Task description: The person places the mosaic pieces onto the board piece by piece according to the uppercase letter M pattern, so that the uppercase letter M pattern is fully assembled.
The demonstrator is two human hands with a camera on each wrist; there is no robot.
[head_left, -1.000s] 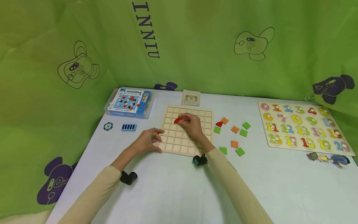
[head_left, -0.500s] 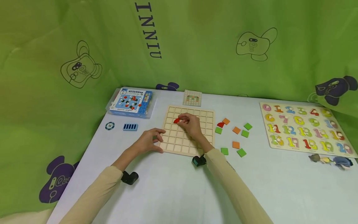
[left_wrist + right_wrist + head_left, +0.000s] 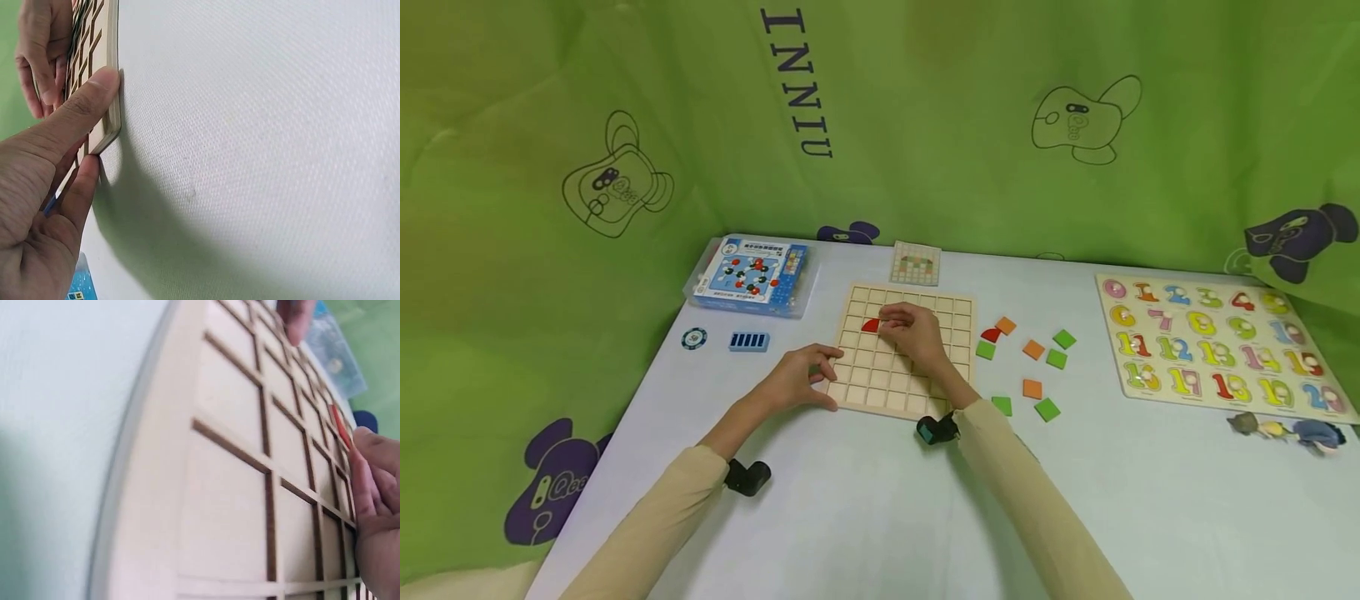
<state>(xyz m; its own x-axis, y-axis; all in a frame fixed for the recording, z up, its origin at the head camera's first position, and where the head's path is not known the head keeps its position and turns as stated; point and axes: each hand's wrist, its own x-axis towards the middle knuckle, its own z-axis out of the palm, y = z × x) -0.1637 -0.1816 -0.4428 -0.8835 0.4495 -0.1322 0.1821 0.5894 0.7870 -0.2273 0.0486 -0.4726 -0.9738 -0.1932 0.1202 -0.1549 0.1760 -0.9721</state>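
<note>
My left hand point(image 3: 795, 379) steadies the near left corner of a wooden grid board point(image 3: 859, 398); in the left wrist view its thumb point(image 3: 87, 103) lies along the board's edge, with a finger at the corner. Over the upper left cells, my right hand point(image 3: 917, 337) pinches a red quarter-circle tile point(image 3: 870, 326) by its right side. The right wrist view shows that same tile point(image 3: 339, 427) tipped close over the board, right at the thumb and finger tips. Parts of the grid are hidden under the right hand and wrist.
Right of the board lie another red tile point(image 3: 991, 334), several orange tiles point(image 3: 1032, 389) and several green tiles point(image 3: 1047, 409). A pattern card point(image 3: 915, 263) is behind it. Boxed set point(image 3: 748, 275), blue block point(image 3: 749, 342) and round chip point(image 3: 694, 338) stand left; a number puzzle point(image 3: 1225, 346) is far right.
The red tile has shifted slightly left and toward me, and more of it shows beside the right fingertips. The left hand stays at the board's corner.
</note>
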